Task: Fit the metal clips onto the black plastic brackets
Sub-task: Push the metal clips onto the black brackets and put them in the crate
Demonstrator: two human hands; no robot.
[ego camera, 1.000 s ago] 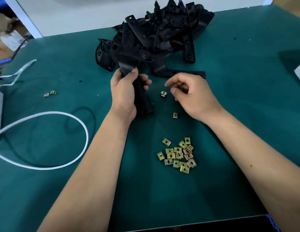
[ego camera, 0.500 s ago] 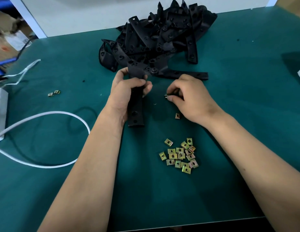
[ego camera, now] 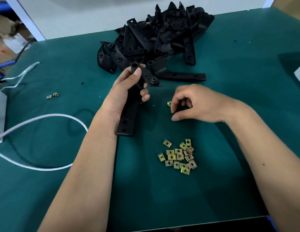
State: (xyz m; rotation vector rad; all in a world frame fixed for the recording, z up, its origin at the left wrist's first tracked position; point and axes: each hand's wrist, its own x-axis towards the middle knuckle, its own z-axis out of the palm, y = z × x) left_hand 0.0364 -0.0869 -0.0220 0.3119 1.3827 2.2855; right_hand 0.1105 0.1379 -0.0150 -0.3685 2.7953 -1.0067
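Brackets heaped [ego camera: 162,36] beyond my hands, loose clips [ego camera: 178,157] nearer me, white cable [ego camera: 45,117] leftward, my left hand [ego camera: 124,91] gripped one bracket [ego camera: 131,106], my right hand [ego camera: 194,104] pinched a clip [ego camera: 169,103].

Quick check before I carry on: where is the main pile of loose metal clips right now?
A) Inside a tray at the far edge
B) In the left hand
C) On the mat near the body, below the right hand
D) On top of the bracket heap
C: the metal clips lie in a loose cluster on the green mat, nearer the body than the right hand.
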